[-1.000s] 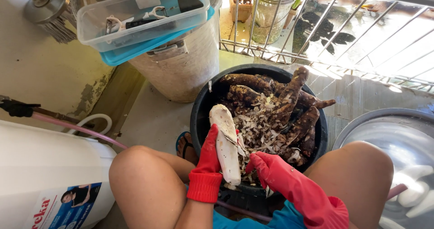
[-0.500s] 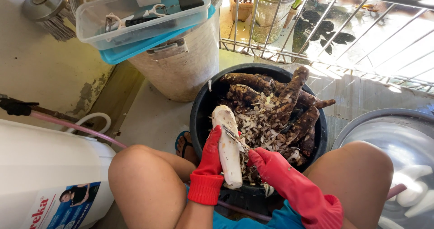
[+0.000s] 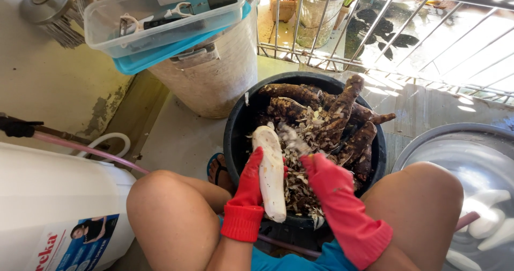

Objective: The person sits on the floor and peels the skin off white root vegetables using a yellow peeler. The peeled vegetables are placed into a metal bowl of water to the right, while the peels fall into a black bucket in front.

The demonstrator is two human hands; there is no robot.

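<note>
Peeled cassava root (image 3: pixel 271 172), long and white, is held over the near rim of a black tub (image 3: pixel 235 126), its far end rising above the heap inside and its near end pointing back toward the person's lap. The left hand (image 3: pixel 250 182), in a red rubber glove, is wrapped around the root from its left side, fingers closed on it. The right hand (image 3: pixel 324 174), also gloved in red, sits just to the right of the root over the tub, fingers curled; whether it grips a tool cannot be told, as the spot at its fingertips is blurred.

Inside the tub lie unpeeled brown roots (image 3: pixel 342 113), piled toward the far and right side, with a litter of pale peelings (image 3: pixel 302 190) on the near side beneath the hands. The person's bare knees flank the tub, left knee (image 3: pixel 166 201) and right knee (image 3: pixel 428 196).

To the right, a metal basin (image 3: pixel 423 142) of water holds more white peeled pieces (image 3: pixel 484 223). Far left of the tub stands a pale woven bin (image 3: pixel 214 78) with a clear plastic box (image 3: pixel 160 16) on top of it. At near left is a white container (image 3: pixel 53 196), with a pink hose (image 3: pixel 80 149) running along the wall. A metal railing (image 3: pixel 375 40) crosses the far side.
</note>
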